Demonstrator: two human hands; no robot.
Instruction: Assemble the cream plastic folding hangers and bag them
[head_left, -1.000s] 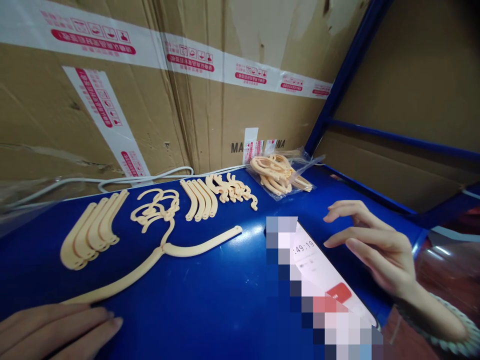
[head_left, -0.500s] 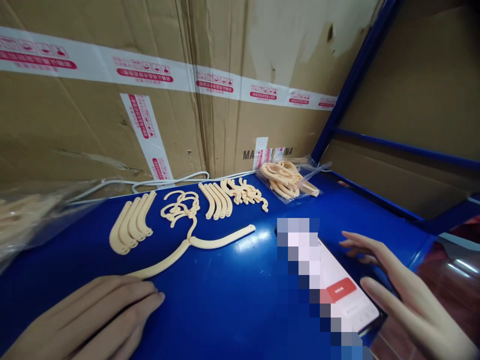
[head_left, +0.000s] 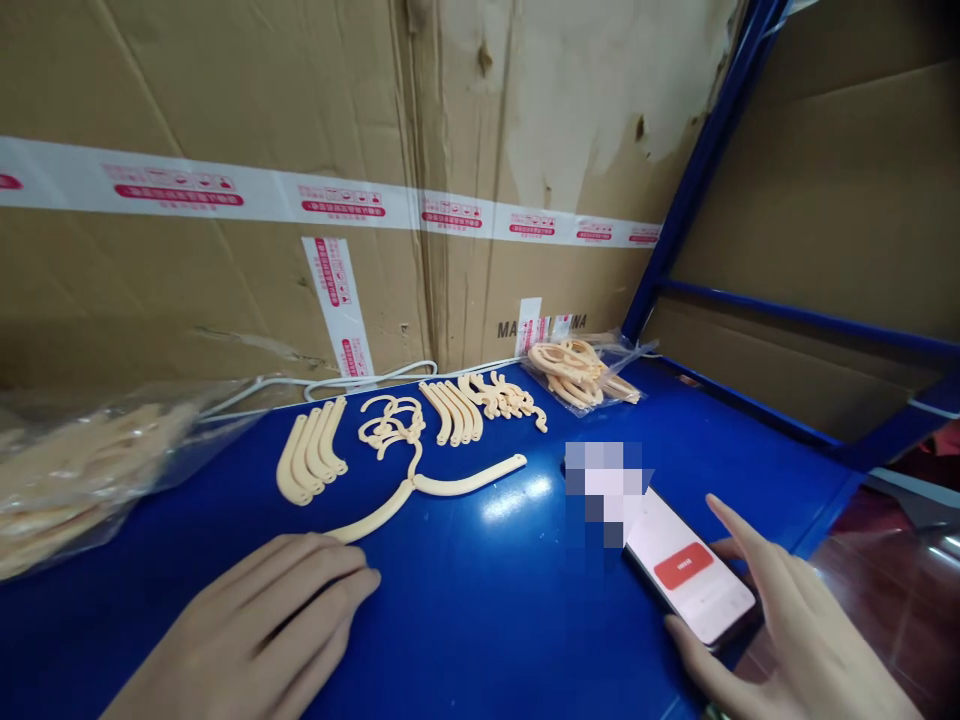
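My left hand [head_left: 274, 610] lies palm down on the blue tabletop [head_left: 465, 620], fingers nearly straight and side by side. Its fingertips cover the near end of a beige curved strip [head_left: 379, 515], which meets a second curved strip [head_left: 469, 485] and a small wavy piece [head_left: 416, 460] at a joint. At the right, my right hand [head_left: 731, 570] is open around the lower end of a phone [head_left: 694, 570]. Its thumb is by the phone's near corner and its index finger is raised over the right side; the other fingers are partly hidden. The phone's screen shows a red button, and its upper part is pixelated.
Behind the strips lie rows of beige curved pieces [head_left: 311, 450], [head_left: 452, 412], thin curled pieces [head_left: 391, 425] and small hooked pieces [head_left: 502, 395]. Plastic bags of beige parts are at the back [head_left: 577, 370] and left [head_left: 97, 470]. Cardboard [head_left: 465, 290] and a white cable [head_left: 367, 378] line the back.
The view has shifted, so the pieces and my left hand appear further right. My right thumb has moved from the phone's right side to its near lower corner.
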